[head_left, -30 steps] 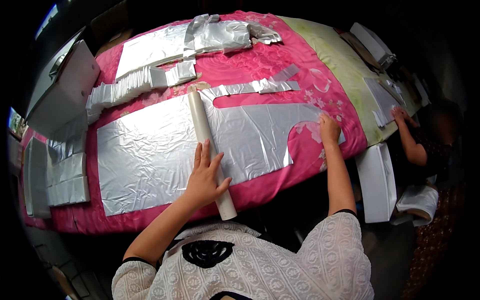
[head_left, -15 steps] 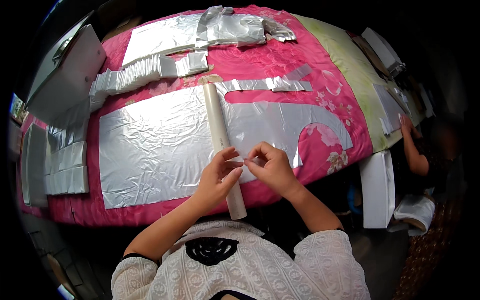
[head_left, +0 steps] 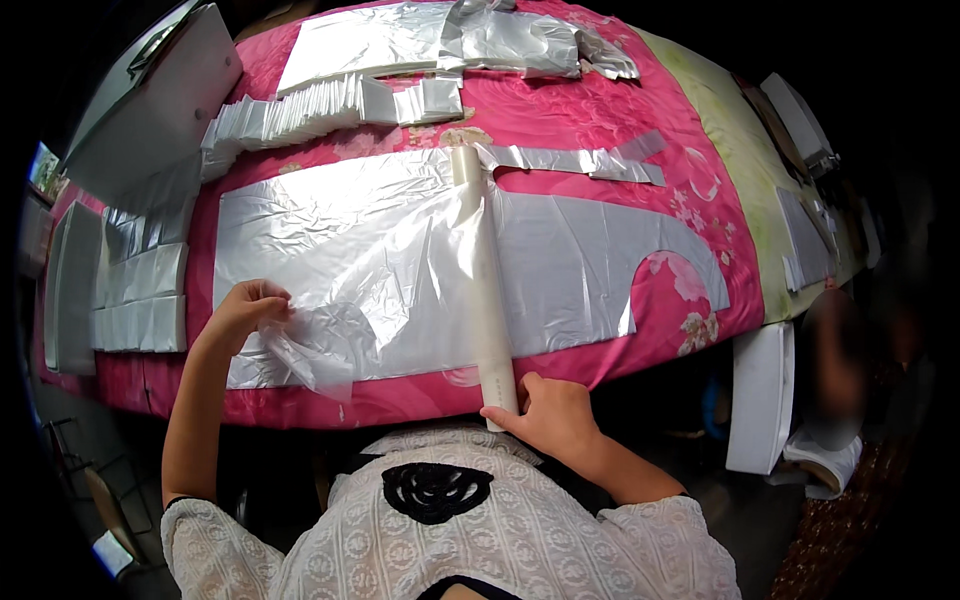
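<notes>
since half a second ago the hands split apart: left hand [head_left: 252, 308] goes out left with a flap of thin clear film [head_left: 322, 362], right hand [head_left: 552, 410] drops to the near end of the pale tube [head_left: 488, 300]. left fingertips pinched closed on the film's bunched edge; right hand part-curled, thumb on the tube end, can't tell if the fingers wrap it. film spreads left of the tube over the flat silvery sheet [head_left: 570, 270]; tube lies across that sheet, sheet on the pink floral cloth [head_left: 545, 112]. handling, judged by look: film is very light, limp, slippery, clingy, tears or creases easily, so best pinched at a free edge or corner, pulled low and even. sheet looks soft and wrinkly too. tube seems stiff, smooth, could roll; best held at its near end, clear of the film.
</notes>
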{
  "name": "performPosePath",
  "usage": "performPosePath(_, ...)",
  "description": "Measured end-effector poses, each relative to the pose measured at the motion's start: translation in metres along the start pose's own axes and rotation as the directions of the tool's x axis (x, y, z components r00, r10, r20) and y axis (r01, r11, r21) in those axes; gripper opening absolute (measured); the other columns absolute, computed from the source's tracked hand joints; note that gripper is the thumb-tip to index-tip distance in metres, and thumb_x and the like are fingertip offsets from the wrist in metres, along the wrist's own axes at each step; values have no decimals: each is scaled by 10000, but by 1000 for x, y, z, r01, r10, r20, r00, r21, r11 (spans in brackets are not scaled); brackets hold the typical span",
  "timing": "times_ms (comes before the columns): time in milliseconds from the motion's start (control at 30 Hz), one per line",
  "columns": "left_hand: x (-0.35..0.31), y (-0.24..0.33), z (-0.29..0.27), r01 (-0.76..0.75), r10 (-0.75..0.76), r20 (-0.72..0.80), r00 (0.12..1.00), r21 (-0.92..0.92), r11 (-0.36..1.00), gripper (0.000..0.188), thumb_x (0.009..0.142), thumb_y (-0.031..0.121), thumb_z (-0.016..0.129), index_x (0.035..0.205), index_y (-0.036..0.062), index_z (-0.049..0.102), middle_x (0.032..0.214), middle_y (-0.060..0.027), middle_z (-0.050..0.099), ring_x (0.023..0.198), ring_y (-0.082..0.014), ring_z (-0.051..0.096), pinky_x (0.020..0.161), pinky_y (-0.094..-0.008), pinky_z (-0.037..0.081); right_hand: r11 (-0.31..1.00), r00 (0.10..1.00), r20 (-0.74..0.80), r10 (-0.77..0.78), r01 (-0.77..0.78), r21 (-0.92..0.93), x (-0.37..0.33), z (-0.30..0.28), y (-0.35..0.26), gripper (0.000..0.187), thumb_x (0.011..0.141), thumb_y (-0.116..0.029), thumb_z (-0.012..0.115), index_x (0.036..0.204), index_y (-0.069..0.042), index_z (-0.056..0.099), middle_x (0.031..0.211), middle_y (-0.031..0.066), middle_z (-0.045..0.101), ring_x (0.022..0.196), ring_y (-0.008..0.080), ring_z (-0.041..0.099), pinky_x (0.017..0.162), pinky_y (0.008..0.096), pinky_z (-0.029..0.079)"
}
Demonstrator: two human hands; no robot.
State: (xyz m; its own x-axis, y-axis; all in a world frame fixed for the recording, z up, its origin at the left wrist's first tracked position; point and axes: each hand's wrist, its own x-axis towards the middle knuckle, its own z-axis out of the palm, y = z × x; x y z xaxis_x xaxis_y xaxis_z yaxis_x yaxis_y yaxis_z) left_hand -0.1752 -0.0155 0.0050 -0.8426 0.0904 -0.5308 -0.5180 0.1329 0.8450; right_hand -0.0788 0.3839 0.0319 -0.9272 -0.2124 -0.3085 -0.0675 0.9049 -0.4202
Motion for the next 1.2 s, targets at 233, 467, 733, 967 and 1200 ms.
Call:
performPosePath(233, 2, -1, -48, -60, 216, -222, 951, 552, 832, 143, 725, 11, 589, 858, -37, 608, 770, -78, 652, 683, -148, 628, 617, -267, 486, 951, 988, 147, 44, -87, 297, 5, 14, 8, 475, 735, -460, 635, 711, 14, 635, 649, 195, 609, 630, 343, 613, 598, 411, 475)
performPosePath(467, 0, 47, 94, -474, 775, 146, 615, 854, 215, 401, 723, -42, 554, 1118, 20, 519, 1147, -138, 551, 1078, -321, 507, 912, -384, 422, 957, 974, 207, 94, -146, 250, 1, 13, 18, 402, 749, -391, 645, 792, 8, 658, 657, 153, 626, 610, 272, 630, 568, 351, 474)
performPosePath(733, 48, 4, 224, -644, 783, 214, 585, 709, 287, 562, 809, 100, 474, 1325, -54, 312, 1374, -227, 330, 1285, -368, 307, 1071, -424, 240, 932, 972, 225, 70, -144, 332, 0, 5, 14, 467, 734, -455, 634, 745, 11, 660, 637, 173, 618, 622, 319, 621, 604, 385, 479)
performPosePath(967, 53, -6, 231, -517, 711, 244, 660, 833, 194, 575, 842, 173, 393, 1343, -81, 270, 1390, -245, 302, 1315, -368, 260, 1086, -455, 179, 958, 942, 332, -44, -55, 282, 32, -16, 25, 585, 784, -545, 588, 756, 38, 642, 697, 160, 637, 666, 308, 628, 618, 373, 485)
performPosePath(1200, 52, -5, 229, -488, 692, 263, 672, 860, 147, 586, 844, 212, 363, 1327, -109, 279, 1400, -248, 286, 1332, -337, 243, 1098, -433, 156, 777, 1000, -18, 12, 2, 629, 196, -29, 28, 426, 863, -385, 566, 873, 35, 631, 712, 85, 625, 602, 153, 580, 587, 253, 468)
